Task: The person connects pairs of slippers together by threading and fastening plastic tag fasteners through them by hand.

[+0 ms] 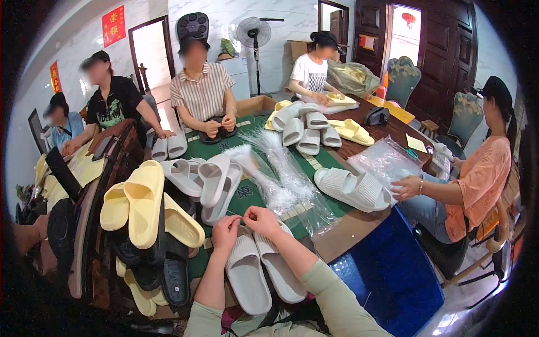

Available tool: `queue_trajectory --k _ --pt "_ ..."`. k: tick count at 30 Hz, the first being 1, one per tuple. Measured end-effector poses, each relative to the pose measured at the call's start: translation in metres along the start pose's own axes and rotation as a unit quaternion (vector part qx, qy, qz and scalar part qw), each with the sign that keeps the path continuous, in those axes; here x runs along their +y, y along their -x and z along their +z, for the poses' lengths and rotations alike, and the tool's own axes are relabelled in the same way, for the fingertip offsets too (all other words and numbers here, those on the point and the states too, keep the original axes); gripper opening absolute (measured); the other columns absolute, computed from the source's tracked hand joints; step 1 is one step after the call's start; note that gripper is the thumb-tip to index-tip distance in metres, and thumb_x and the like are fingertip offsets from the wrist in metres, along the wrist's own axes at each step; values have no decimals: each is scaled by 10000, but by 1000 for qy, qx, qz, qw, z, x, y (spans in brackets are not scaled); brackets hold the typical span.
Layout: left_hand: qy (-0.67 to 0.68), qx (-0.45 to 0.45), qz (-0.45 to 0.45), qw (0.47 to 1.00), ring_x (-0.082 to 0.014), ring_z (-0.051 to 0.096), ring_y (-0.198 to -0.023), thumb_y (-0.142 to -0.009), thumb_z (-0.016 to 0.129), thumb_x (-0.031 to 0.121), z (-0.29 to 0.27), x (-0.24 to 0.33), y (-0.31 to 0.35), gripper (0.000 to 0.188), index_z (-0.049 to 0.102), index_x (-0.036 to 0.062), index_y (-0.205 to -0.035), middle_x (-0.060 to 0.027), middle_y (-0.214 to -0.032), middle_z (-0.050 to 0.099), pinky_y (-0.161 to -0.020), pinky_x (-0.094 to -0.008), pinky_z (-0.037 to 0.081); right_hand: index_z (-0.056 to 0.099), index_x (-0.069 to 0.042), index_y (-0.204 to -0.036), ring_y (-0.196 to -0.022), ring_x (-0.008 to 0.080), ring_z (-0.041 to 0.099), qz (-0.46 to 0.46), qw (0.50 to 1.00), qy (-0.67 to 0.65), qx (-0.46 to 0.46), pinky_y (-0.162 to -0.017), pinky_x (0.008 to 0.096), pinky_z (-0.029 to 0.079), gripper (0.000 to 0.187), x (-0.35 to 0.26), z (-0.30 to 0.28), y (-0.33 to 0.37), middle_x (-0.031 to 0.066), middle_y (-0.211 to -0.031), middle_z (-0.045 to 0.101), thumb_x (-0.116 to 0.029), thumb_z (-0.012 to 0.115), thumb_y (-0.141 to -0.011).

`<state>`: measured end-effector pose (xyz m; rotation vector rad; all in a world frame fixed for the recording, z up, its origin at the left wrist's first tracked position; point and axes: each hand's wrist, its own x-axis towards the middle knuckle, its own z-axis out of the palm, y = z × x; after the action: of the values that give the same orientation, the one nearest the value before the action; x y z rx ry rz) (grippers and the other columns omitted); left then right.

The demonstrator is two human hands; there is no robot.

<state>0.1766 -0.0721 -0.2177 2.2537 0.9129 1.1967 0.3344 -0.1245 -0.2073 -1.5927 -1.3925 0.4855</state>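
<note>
A pair of light grey slippers [247, 279] lies before me at the table's near edge, toes pointing away. Over their toe straps, my left hand [225, 231] and my right hand [262, 221] come close together, fingertips pinched. Whatever thin thing they hold is too small to make out. Just beyond are more grey slippers [214, 181], stacked loosely. Bundles of fine white strands [275, 194] lie in clear plastic to the right of them. Left of my hands rises a pile of pale yellow slippers [147, 205] on black slippers [176, 275].
Several people sit around the green-topped table [196, 149], handling slippers. Grey slippers [309, 126] are heaped farther off, beside yellow ones [352, 132]. A grey pair [353, 188] and clear plastic bags [387, 160] lie at right. Something blue [387, 269] is below the table's right edge.
</note>
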Motion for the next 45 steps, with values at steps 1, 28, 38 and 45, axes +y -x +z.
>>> queue_trajectory --k 1,28,38,45 --pt "-9 44 -9 999 -267 633 -723 -850 632 118 0 -6 1 142 694 19 -930 -128 -813 660 -653 -346 489 645 -54 -800 -599 144 620 -4 1000 -2 -2 -568 299 485 169 -2 0 -2 52 -670 645 -218 675 -778" --pt "-7 59 -29 998 -266 628 -753 -858 618 98 1 -18 -1 150 683 15 -965 -130 -839 664 -700 -356 483 638 -53 -792 -642 255 639 -40 999 23 -13 -604 365 502 184 -1 -1 -1 101 -696 649 -228 650 -735" --pt "41 104 -67 991 -276 618 -752 -855 616 109 5 -21 -1 148 682 20 -952 -108 -846 668 -691 -359 477 631 -41 -780 -645 254 638 -15 1000 -2 -2 -601 360 500 190 0 -1 -3 107 -698 646 -225 654 -738" --pt "-13 23 -12 1000 -319 619 -787 -852 617 107 7 -7 -6 136 682 28 -941 -150 -837 648 -706 -382 478 630 -51 -758 -642 259 639 -20 1000 0 12 -594 366 495 182 -1 -4 -5 95 -675 644 -226 652 -715"
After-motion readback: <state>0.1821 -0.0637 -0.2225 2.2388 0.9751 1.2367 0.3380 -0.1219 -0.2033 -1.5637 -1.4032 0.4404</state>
